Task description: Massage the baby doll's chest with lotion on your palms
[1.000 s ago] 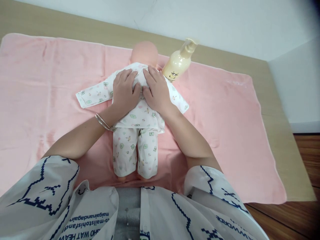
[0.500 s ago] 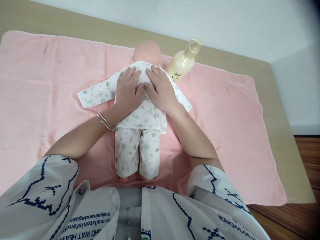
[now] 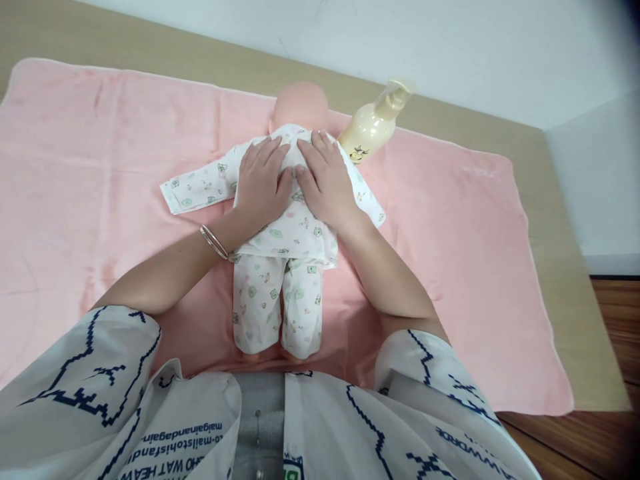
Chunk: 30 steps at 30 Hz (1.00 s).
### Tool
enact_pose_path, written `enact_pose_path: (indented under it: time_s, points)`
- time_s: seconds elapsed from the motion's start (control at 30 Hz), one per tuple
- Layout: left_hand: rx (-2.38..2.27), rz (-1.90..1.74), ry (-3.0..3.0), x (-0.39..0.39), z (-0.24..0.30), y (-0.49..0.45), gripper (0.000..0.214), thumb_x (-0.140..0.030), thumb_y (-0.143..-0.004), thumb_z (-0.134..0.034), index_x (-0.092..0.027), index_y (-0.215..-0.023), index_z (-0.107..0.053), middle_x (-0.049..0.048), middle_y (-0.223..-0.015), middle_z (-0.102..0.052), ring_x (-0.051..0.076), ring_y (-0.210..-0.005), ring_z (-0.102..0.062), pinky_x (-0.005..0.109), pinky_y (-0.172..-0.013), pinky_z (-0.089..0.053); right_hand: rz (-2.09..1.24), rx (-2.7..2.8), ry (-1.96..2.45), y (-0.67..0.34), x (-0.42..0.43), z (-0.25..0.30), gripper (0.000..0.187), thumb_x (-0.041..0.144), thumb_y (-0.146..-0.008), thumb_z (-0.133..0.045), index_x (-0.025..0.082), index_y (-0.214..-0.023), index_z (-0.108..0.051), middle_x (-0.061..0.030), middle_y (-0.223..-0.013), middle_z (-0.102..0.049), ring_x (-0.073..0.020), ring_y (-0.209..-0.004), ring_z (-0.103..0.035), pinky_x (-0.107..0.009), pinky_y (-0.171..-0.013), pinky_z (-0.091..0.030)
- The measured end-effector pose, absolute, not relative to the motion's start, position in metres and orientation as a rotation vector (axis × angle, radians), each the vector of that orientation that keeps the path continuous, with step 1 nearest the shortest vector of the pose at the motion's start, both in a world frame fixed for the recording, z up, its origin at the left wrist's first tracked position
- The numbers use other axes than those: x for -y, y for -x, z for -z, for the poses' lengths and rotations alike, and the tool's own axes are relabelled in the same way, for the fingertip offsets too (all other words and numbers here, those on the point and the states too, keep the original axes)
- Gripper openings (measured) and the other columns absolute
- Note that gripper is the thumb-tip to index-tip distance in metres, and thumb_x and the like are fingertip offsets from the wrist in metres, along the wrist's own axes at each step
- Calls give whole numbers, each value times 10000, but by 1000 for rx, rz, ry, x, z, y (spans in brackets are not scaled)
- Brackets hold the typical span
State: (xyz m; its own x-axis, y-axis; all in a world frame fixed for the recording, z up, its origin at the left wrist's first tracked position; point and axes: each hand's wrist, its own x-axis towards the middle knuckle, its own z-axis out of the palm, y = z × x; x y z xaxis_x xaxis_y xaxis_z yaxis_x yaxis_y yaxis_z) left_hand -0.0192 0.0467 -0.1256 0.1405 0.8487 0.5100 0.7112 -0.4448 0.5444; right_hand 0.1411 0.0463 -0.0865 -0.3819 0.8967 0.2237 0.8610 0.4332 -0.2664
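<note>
A baby doll (image 3: 302, 103) lies lengthwise before me with its bald head away from me; no facial features show. It wears a white patterned top (image 3: 295, 235) and matching trousers (image 3: 257, 303). My left hand (image 3: 263, 180) rests flat on the left side of the doll's upper body, fingers pointing toward its head. On the right side, my right hand (image 3: 327, 180) lies flat in the same manner, its thumb close to the left one. Both hands are open and grip nothing. A cream pump bottle (image 3: 373, 127) lies tilted just beyond my right hand.
Under the doll spreads a pink blanket (image 3: 450, 267) on a wooden table (image 3: 560, 220). A white wall (image 3: 450, 53) rises behind the table's far edge. Brown wooden floor (image 3: 615, 320) shows at the lower right.
The whole view has shifted slightly, so everything sits a little further right. Both hands stay on the doll's upper body, with their fingers almost unchanged.
</note>
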Motion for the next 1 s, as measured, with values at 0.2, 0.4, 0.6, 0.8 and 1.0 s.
enact_pose_path:
  time_s: [0.2, 0.4, 0.6, 0.8, 1.0]
  points:
    - [-1510, -1255, -2213, -41, 123, 19, 366, -486, -973, -349, -252, -1183, -537, 69, -1276, -610, 238, -1251, -503, 523, -1147, -354, -146, 2377, 1540, -129, -17, 77, 542, 382, -1011, -259, 127, -1466, -406, -148, -1552, -397, -341, -1484, -284, -615, -1223, -196]
    - [-1524, -1211, -2136, -52, 129, 17, 446, -464, -954, -370, -263, -1333, -491, 59, -1471, -492, 285, -1437, -344, 562, -1228, -203, -187, 2368, 1518, -141, -42, 83, 563, 430, -1005, -265, 178, -1503, -340, -119, -1603, -318, -322, -1506, -234, -627, -1208, -207]
    - [-1490, -1118, -2298, -41, 120, 18, 403, -384, -945, -372, -226, -1261, -567, 69, -1394, -566, 275, -1363, -439, 540, -1199, -290, -155, 2340, 1583, -130, -28, 85, 562, 368, -996, -270, 114, -1493, -334, -172, -1596, -308, -338, -1503, -234, -603, -1190, -267]
    - [-1523, -1231, -2114, -42, 127, 18, 405, -472, -955, -374, -262, -1249, -556, 69, -1403, -556, 291, -1407, -396, 553, -1206, -262, -143, 2281, 1587, -128, -20, 88, 558, 371, -999, -251, 114, -1484, -353, -190, -1570, -350, -349, -1492, -260, -622, -1173, -281]
    - [-1597, -1352, -2019, -50, 137, 18, 596, -613, -954, -176, -245, -1311, -479, 50, -1435, -525, 229, -1428, -362, 516, -1237, -255, -139, 2266, 1489, -139, -37, 87, 589, 435, -1003, -253, 237, -1554, -191, -86, -1633, -245, -302, -1531, -151, -634, -1212, -171]
